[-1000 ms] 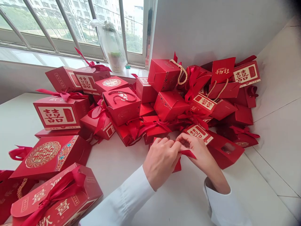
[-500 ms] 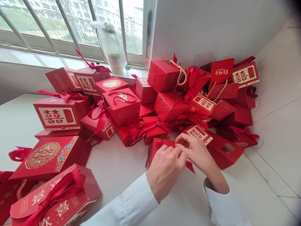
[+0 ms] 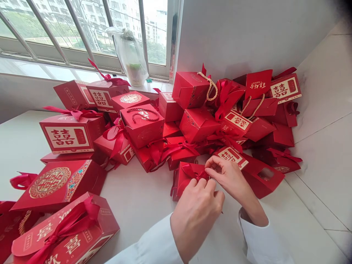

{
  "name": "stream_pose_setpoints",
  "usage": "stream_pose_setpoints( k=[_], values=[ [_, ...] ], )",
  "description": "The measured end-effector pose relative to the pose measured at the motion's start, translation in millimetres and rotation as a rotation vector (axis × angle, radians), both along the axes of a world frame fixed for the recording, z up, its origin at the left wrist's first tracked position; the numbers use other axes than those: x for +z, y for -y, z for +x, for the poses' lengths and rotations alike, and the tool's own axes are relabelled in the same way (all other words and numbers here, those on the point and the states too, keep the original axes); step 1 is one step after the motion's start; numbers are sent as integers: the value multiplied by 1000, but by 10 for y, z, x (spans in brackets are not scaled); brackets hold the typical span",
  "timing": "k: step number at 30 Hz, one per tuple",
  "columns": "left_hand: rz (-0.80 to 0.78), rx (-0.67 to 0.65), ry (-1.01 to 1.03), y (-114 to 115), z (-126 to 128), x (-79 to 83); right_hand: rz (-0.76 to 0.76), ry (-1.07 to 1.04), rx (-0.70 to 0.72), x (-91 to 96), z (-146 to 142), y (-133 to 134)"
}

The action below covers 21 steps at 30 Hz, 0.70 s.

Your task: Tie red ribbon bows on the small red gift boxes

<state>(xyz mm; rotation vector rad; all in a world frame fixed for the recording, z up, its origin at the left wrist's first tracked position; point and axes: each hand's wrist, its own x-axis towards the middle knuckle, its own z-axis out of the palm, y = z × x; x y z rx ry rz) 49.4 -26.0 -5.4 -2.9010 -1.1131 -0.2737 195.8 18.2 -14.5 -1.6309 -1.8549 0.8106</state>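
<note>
A small red gift box (image 3: 183,181) sits on the white table in front of me, partly hidden by my hands. A red ribbon (image 3: 191,171) is tied in a bow on its top. My left hand (image 3: 198,209) has its fingers curled closed over the near side of the bow, gripping the ribbon. On the right side of the box, my right hand (image 3: 229,176) pinches the ribbon between thumb and forefinger. The fingertips of both hands nearly meet, and the exact hold of the left fingers is partly covered by its own back.
A heap of red gift boxes (image 3: 199,125) stands behind my hands, against the wall. Larger ribboned boxes (image 3: 55,183) lie at the left. A bagged cup (image 3: 134,68) is on the windowsill. White table surface (image 3: 137,194) shows between the boxes.
My left hand has shifted toward me and turned slightly, uncovering more of the bow on the box. The ribbon end below the hands is now mostly hidden. My right hand stays nearly in place.
</note>
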Motion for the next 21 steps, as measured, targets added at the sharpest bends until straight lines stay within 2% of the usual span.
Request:
stream_pose_setpoints(
  k=[3,7,11,17,19,21],
  values=[
    [38,-37,-31,33,10,-39,15,12,4,1,5,-2],
    [1,-59,-83,72,22,-45,24,26,11,1,7,-4],
    [-75,-54,-118,89,29,10,27,41,5,17,-2,3],
    [-188,-136,-126,76,-33,98,20,33,-13,35,-11,16],
    [-238,-63,-58,38,-99,154,18,29,-17,35,-5,14],
    [-287,109,9,-21,-194,236,12,23,-20,35,5,11]
  ],
)
